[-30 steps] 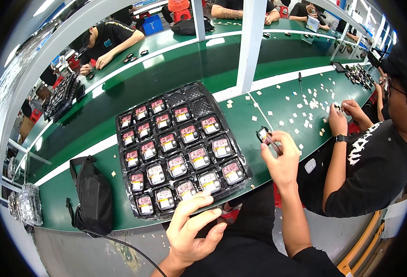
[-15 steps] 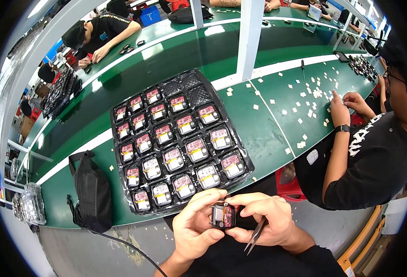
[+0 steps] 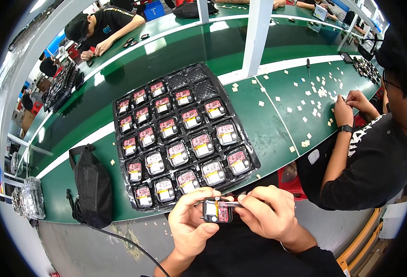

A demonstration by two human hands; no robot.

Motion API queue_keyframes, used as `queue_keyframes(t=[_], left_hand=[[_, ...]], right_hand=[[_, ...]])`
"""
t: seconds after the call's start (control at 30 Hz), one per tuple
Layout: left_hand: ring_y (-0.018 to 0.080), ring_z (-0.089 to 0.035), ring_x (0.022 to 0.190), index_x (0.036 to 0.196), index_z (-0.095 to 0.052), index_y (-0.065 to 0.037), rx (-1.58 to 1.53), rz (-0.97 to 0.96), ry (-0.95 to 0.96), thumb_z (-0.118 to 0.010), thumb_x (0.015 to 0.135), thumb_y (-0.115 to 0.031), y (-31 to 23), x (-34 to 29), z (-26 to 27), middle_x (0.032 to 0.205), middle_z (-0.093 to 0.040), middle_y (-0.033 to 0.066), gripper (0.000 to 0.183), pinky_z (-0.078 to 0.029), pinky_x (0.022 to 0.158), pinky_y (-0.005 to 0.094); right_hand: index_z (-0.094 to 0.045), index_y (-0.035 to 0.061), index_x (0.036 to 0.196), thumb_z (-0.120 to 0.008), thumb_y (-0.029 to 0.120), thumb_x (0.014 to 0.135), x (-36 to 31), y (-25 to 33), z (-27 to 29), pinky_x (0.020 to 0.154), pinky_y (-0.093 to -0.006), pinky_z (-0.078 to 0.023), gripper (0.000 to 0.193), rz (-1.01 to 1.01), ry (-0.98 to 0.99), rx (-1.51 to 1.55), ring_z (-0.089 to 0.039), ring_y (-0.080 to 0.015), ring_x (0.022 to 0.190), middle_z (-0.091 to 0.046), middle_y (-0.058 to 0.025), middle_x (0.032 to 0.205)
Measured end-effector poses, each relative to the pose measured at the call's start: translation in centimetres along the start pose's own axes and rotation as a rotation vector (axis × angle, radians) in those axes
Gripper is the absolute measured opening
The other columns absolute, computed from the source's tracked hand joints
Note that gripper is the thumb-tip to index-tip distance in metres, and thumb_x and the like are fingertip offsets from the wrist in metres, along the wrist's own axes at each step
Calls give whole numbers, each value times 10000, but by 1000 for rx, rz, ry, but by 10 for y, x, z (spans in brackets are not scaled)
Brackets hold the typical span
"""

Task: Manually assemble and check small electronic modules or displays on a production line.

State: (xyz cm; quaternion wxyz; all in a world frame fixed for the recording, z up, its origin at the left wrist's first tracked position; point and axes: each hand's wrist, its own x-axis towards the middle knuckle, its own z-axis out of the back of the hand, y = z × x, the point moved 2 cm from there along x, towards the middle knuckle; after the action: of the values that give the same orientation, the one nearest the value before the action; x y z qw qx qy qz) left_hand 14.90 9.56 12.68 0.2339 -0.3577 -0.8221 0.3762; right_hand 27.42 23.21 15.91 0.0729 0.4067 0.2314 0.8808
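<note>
My left hand (image 3: pixel 188 231) is closed around a small black square device housing (image 3: pixel 217 211), fingers behind and thumb on its near edge. Inside it show a silvery-white block, a yellow strip and a red circuit board. Between the thumb and fingers of my right hand (image 3: pixel 272 214) are metal tweezers (image 3: pixel 232 204). They point left, and their tips reach the housing's upper part at the board; whether they grip anything is too small to see. Just beyond my hands, a black plastic tray (image 3: pixel 206 92) holds rows of similar housings with red boards.
A black bag (image 3: pixel 91 184) lies left of the tray on the green table. Small pale squares (image 3: pixel 321 92) are scattered at the right, near a screwdriver (image 3: pixel 308 69). A co-worker (image 3: pixel 358 171) sits close on my right. A white post (image 3: pixel 256 41) rises behind the tray.
The housing has turned in my left hand to face up more. The tweezers have swung from pointing down toward me to pointing left onto the housing. The view has shifted slightly.
</note>
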Motion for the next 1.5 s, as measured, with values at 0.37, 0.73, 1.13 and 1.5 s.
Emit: queue_keyframes(t=[0.37,0.73,1.13,1.5], left_hand=[[312,-633,1222,1320,-557,76,18,21,34,-900,821,-162,1,1,2,1342,-569,216,651,-545,1033,419],[342,-619,1242,1347,-539,86,115,-82,89,-873,826,-63,-3,3,2,1379,-510,216,637,-547,1048,438],[344,-613,1253,1342,-540,103,175,-28,89,-853,840,-35,-9,4,0,1399,-492,200,608,-569,1022,419],[356,-627,1241,1338,-553,102,159,-29,92,-843,829,9,-16,7,0,1387,-515,208,593,-565,1034,446]], right_hand=[[-759,25,1032,-852,118,773,0,-4,-4,496,-260,-442,291,170,-75,-165,-596,-131,595,-665,-53,934],[-753,16,951,-861,32,753,5,-12,-6,528,-292,-526,226,-134,6,205,-664,-185,631,-677,-82,864],[-744,8,1010,-868,66,746,-1,-7,-9,506,-283,-490,298,57,-44,-32,-630,-169,601,-659,-69,863],[-754,7,976,-862,64,750,4,-13,-5,531,-300,-510,256,21,0,31,-651,-194,624,-663,-83,858]])
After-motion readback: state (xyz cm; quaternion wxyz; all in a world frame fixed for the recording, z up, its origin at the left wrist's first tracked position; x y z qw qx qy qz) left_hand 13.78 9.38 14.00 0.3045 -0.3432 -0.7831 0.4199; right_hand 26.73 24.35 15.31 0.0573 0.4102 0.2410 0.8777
